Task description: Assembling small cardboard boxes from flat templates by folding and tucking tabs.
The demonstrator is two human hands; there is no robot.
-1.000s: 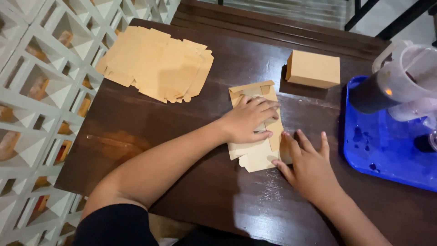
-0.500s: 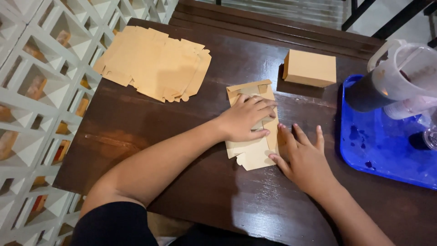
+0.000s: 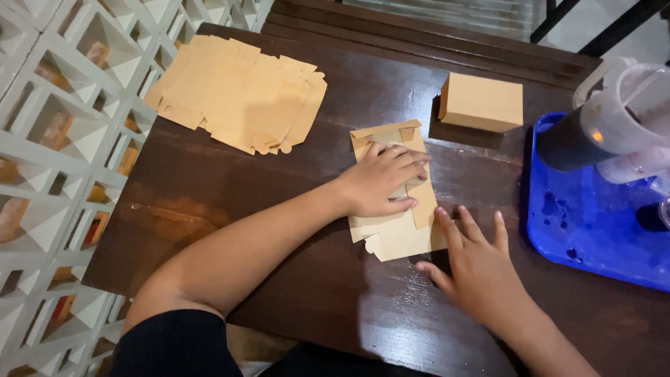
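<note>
Item: flat brown cardboard box blank (image 3: 399, 230), lying near the middle of the dark wooden table (image 3: 209, 202), long axis running near to far, with one side panel folded over.

Left hand (image 3: 385, 180): we see it palm down on the blank's upper half, fingers spread and pressing; the grip is released, clasping nothing.

Right hand (image 3: 481, 269): we see it flat on the table at the blank's near right corner, fingertips touching the card edge; grip likewise released, nothing held.

Risks, as we judge them: the folded panel may spring back if the pressing palm lifts; an uneven press could set the crease askew or crack the card; the sheet could slide on the smooth tabletop, since only one palm pins it.

Surroundings: a stack of unfolded blanks (image 3: 237, 94) fanned out at the far left, well apart from the hands. An assembled brown box (image 3: 483, 102) stands far right of the blank. A blue tray (image 3: 593, 223) sits at the right edge, wet with dark drops, carrying a clear jug of dark liquid (image 3: 614, 119). We judge the tray the main hazard: it lies near the right hand, and a sideways sweep could nudge it or wet the card. A white lattice wall (image 3: 56, 139) borders the left.
</note>
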